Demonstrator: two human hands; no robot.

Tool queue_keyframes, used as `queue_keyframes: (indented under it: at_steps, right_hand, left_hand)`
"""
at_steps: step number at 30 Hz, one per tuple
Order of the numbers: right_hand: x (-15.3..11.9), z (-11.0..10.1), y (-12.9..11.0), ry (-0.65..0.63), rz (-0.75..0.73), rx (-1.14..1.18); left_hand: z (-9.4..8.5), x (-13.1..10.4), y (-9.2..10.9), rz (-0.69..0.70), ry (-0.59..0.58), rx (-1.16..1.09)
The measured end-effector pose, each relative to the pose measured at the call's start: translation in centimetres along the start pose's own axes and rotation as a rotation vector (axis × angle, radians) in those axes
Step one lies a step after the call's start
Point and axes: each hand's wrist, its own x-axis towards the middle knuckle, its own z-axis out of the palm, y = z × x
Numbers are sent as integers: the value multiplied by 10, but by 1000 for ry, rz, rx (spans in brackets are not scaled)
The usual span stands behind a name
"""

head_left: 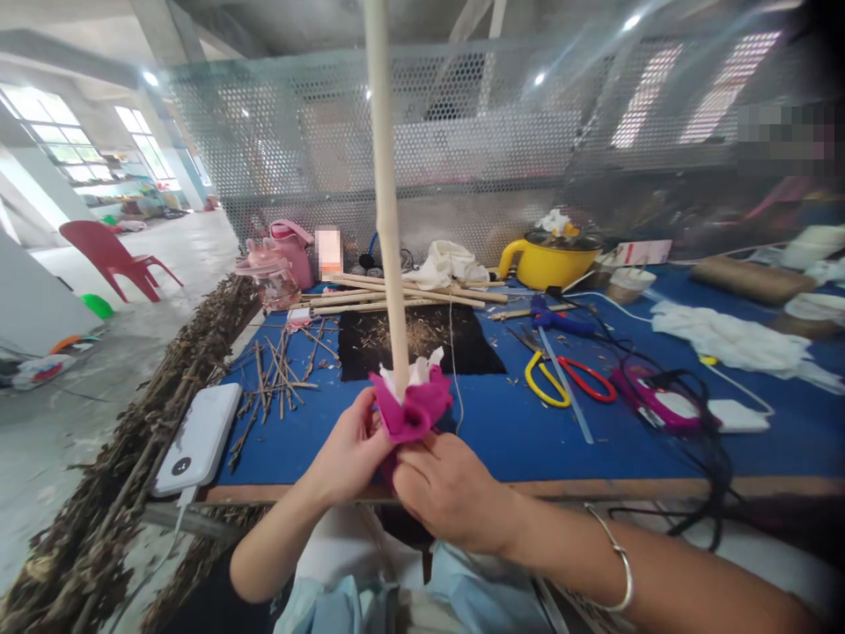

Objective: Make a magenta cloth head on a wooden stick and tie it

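Left hand (pixel 351 451) and right hand (pixel 452 493) are both narrowed to a pinch; at the blue-topped counter (pixel 554 453), the pale stick (pixel 388 220) is held upright, its lower end ringed by the magenta wrap (pixel 415 412), gripped from both sides, seemingly so its folds are kept gathered

Scissors (pixel 540 357) obstruct the way forward-right of the right hand (pixel 452 489).

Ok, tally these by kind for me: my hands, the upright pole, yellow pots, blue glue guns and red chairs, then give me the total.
Hands, left and right: 2
Upright pole: 1
Yellow pot: 1
Blue glue gun: 1
Red chair: 1
Total: 6
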Motion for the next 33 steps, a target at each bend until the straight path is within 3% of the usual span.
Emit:
queue_keyframes:
  at_steps: [3,6,9,12,15,17,19,21,24,26,29,33]
  right_hand:
    - [-6,-2,-5,-12,-8,152]
    - [-7,-3,-7,96,92,438]
    - [-7,1,-6,244,361,1013]
    - [-6,12,-7,450,676,1546]
    - [-5,19,-7,689,879,1798]
    - [-3,19,-4,742,923,1882]
    - [-1,15,2,676,910,1915]
    - [2,8,11,532,865,1869]
    - [7,-3,27,339,774,1647]
    - [9,-8,36,276,767,1519]
    - [11,-9,40,270,838,1425]
    - [13,-7,37,403,816,1108]
  left_hand:
    - [1,2,9,-16,-51,271]
    - [7,3,3,19,20,421]
    - [12,3,-8,156,96,466]
    - [11,2,-13,265,35,516]
    - [8,2,-11,298,-1,553]
    - [8,5,-9,275,-15,529]
    - [7,8,-8,240,-11,485]
    - [7,13,-11,225,29,454]
    - [6,19,-21,233,128,423]
    - [4,22,-30,268,132,414]
    - [-3,24,-43,295,76,449]
    - [-11,26,-47,165,167,390]
